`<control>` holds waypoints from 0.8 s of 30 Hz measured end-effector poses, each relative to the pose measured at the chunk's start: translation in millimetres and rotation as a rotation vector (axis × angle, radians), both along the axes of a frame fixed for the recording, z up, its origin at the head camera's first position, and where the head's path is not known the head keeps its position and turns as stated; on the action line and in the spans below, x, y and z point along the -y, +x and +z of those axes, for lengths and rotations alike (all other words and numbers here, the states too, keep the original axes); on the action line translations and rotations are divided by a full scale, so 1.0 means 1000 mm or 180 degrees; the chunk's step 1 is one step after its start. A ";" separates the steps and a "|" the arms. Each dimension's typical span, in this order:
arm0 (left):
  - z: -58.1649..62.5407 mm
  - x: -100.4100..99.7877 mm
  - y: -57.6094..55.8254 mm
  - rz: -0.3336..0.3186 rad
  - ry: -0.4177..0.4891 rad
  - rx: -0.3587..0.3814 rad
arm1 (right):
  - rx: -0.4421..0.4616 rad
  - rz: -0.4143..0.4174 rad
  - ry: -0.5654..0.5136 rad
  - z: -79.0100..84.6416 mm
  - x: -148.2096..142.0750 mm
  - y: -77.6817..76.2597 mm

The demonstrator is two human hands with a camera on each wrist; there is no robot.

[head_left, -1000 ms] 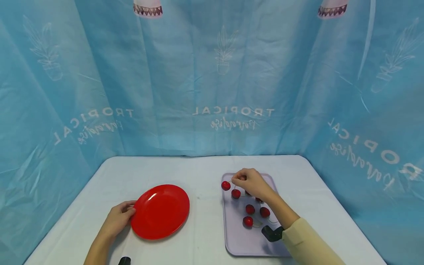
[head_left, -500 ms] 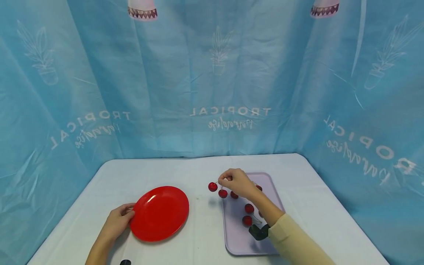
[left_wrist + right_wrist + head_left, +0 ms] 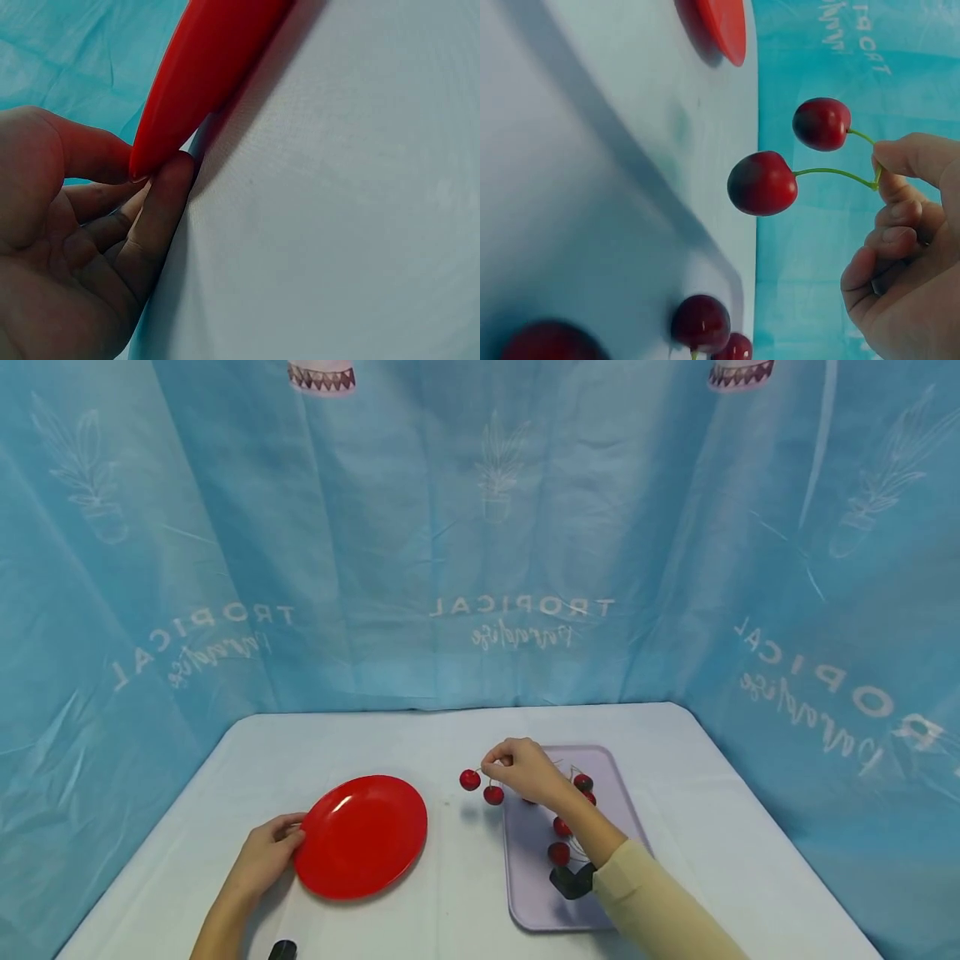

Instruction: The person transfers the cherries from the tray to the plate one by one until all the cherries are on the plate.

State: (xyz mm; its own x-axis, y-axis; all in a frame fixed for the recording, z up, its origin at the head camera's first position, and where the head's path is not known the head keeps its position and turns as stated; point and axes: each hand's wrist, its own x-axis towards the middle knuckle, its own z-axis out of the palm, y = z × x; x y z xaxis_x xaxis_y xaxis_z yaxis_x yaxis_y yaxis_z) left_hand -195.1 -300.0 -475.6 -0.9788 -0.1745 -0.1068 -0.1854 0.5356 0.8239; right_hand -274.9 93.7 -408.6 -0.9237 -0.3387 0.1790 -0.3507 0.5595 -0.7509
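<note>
My right hand (image 3: 525, 770) pinches the joined green stems of a pair of cherries (image 3: 763, 184) between thumb and index finger. The two cherries hang just past the left edge of the lilac tray (image 3: 525, 893), in the air above the white table. On the left, my left hand (image 3: 268, 852) holds the near-left rim of a round red plate (image 3: 363, 839). In the left wrist view, the thumb lies on top of the plate's rim and fingers sit beneath it, with the plate tilted off the table there.
Several more cherries (image 3: 558, 853) with stems lie on the lilac tray, partly hidden by my right forearm. A black wrist strap piece (image 3: 572, 882) sits at the right sleeve. Blue printed curtain (image 3: 487, 568) surrounds the white table (image 3: 465, 877) at the back and sides.
My right hand has carried the pair of cherries leftward from over the tray to beyond its left edge. The left hand keeps its hold on the plate.
</note>
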 end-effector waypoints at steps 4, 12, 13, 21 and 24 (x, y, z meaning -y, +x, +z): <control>0.001 0.001 0.001 0.0031 0.0003 0.0004 | 0.0024 0.0073 -0.0009 0.001 0.013 -0.001; 0.000 0.001 0.000 -0.0065 0.0009 -0.0072 | 0.0036 0.0130 -0.0023 0.002 0.028 -0.002; 0.000 0.002 -0.001 -0.0074 0.0013 -0.0078 | 0.0034 0.0128 -0.0029 0.002 0.029 -0.002; -0.001 0.003 -0.001 -0.0044 -0.0029 -0.0077 | 0.0146 0.0148 -0.0005 -0.003 0.038 -0.004; -0.001 0.003 -0.001 -0.0036 -0.0025 -0.0071 | 0.0171 0.0160 0.0019 -0.001 0.043 -0.003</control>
